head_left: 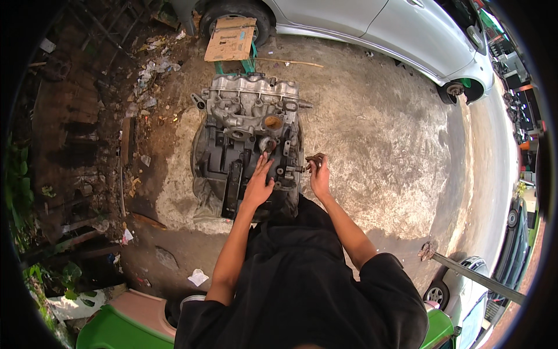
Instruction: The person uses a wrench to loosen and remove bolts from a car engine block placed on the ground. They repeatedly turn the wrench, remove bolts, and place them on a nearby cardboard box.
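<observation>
A car engine (254,85) stands before me, its upper part bare grey metal and its near side dark. My left hand (260,184) lies on the near side with fingers stretched out, the tips close to a rounded metal fitting (267,143) below a round rusty opening (272,122). Just off the engine's right side, my right hand (319,175) is closed with a small dark metal part (314,159) pinched in its fingers. What kind of part it is, I cannot make out. A short shaft-like piece (298,168) juts from the engine toward that hand.
Beyond the engine, a cardboard sheet (231,39) lies on a green stool (253,58). A silver car (349,23) is parked at the far side. Litter (152,71) and dark scrap line the left. A metal post (474,275) slants at the lower right.
</observation>
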The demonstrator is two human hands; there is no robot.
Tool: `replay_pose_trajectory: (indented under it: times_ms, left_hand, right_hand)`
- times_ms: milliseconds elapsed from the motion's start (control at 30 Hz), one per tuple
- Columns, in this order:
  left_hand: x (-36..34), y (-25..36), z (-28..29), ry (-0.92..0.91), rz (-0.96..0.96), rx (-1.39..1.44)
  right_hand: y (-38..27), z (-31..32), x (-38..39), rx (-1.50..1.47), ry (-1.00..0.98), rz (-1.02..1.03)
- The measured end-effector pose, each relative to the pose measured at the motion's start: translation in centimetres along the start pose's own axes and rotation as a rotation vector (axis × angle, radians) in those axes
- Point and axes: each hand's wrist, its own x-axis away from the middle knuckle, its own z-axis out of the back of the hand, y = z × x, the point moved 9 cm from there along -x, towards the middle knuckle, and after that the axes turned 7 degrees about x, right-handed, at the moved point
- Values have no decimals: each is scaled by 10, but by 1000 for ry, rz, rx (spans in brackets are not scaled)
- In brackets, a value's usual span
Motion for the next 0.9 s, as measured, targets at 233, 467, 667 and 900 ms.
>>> replay_pose_trajectory:
  times_ms: [233,467,667,900]
  left_hand:
    - [1,1,1,5,9,0]
    - [1,0,2,15,6,39]
    - [2,2,3,21,11,53]
    - [2,4,5,37,1,56]
  right_hand:
    - [6,-6,-59,-157,-166,-80]
    - [31,-38,-101,-225,-297,-214]
    - [44,-59,-112,-273,-377,-262]
    - [52,-75,-111,-353,-492,-346]
